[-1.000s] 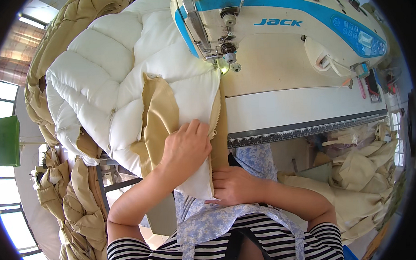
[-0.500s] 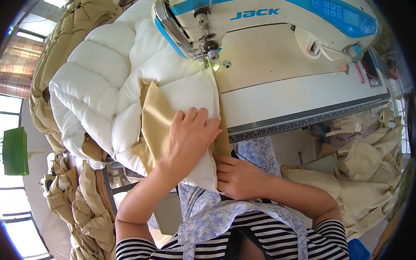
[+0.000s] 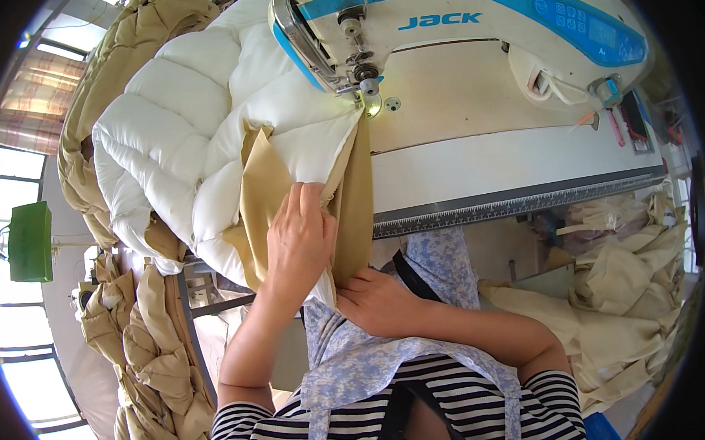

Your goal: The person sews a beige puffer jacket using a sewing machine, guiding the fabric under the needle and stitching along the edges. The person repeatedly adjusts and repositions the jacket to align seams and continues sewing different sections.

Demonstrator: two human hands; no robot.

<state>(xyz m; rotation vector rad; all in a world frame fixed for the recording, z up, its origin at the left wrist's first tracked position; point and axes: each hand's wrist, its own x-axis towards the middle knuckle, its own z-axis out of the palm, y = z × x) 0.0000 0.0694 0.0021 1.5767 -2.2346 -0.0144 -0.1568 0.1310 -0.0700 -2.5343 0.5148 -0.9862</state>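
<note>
A quilted white garment piece [image 3: 159,110] with tan fabric [image 3: 349,189] lies under the presser foot [image 3: 363,100] of a white-and-blue sewing machine [image 3: 469,10]. A zipper tape [image 3: 333,180] runs along its edge down from the foot. My left hand [image 3: 298,242] pinches the white layer near the zipper, fingers curled. Lower down, at the table's front edge, my right hand [image 3: 378,304] grips the bottom end of the tan strip, its fingertips partly hidden by fabric.
Tan quilted pieces [image 3: 153,347] hang at the left, below a green box [image 3: 29,242] by the window. Beige cloth [image 3: 608,303] is heaped under the table at the right. A ruler strip [image 3: 517,205] runs along the table's front edge.
My left hand has drawn leftward, folding the white layer over and showing more tan fabric. My right hand has shifted left and upward with the strip's end.
</note>
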